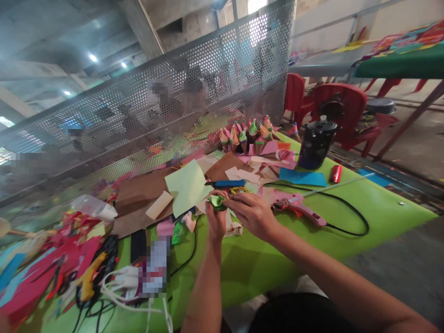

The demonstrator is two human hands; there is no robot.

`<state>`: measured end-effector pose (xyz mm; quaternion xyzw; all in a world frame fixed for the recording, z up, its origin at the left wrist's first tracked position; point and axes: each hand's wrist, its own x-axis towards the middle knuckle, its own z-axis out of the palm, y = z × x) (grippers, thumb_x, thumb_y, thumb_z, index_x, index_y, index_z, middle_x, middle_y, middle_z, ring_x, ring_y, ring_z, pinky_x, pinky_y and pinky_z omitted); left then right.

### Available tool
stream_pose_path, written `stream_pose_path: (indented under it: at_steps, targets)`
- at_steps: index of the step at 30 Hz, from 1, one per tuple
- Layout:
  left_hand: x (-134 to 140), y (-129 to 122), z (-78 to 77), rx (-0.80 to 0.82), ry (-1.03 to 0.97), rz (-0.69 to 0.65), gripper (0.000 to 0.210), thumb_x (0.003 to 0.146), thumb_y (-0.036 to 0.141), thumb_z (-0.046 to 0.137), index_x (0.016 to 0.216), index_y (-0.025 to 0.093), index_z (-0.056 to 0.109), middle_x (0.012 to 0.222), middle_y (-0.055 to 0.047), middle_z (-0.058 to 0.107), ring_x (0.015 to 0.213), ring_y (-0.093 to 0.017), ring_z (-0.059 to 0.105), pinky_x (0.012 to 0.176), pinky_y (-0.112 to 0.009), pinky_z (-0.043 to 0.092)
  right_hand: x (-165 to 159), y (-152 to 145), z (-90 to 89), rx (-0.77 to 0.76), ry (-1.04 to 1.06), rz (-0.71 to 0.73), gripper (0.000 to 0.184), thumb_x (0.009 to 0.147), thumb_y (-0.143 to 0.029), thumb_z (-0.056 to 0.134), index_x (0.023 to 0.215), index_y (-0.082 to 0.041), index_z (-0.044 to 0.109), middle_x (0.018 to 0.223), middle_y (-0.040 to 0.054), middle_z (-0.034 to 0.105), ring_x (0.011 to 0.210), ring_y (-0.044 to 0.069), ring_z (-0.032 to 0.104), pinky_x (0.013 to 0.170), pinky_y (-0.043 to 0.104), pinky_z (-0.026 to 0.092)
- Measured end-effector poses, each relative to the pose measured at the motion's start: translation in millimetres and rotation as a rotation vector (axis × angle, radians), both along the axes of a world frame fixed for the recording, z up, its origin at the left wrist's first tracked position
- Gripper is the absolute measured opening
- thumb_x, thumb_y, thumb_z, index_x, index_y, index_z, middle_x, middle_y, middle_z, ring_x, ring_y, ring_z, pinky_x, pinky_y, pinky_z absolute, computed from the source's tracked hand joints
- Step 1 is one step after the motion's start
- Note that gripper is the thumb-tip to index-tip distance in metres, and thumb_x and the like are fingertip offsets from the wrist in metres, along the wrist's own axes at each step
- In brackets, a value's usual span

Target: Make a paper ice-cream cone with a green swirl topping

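My left hand (216,225) holds up a small rolled green paper cone (217,201), its open end facing upward, above the table. Fingers of my right hand (255,213) are closed together at the cone's right edge; the exact pinch point is partly hidden. Just beyond both hands lies a blue-handled cutter (229,183), beside a pale green paper sheet (189,187). To the right of my right hand, a pink glue gun (307,213) rests on the table, its black cord looping rightward. Behind, several paper ice-cream cones (243,138) are bunched together.
The green-covered table (381,210) bears a dark lidded jug (316,145), a red cylinder (336,174) and blue paper (301,176). At left are paper scraps (76,252), a yellow-handled tool (90,280) and white cables (121,289). A perforated metal screen (138,101) stands behind; red chairs (350,104) stand beyond.
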<state>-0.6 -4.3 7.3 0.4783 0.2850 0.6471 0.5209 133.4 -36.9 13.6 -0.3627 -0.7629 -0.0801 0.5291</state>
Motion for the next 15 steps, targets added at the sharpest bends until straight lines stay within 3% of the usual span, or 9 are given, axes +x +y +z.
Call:
stream_pose_path:
  at_steps: [15]
  targets:
    - [0.9, -1.5, 1.8, 0.104, 0.085, 0.039, 0.046, 0.09, 0.066, 0.051, 0.079, 0.022, 0.057, 0.084, -0.004, 0.054, 0.082, -0.021, 0.051, 0.083, -0.034, 0.047, 0.5, -0.4, 1.9, 0.013, 0.003, -0.055, 0.025, 0.1, -0.015, 0.053, 0.107, -0.022, 0.076, 0.097, 0.008, 0.076, 0.083, 0.017, 0.071, 0.075, 0.029, 0.054]
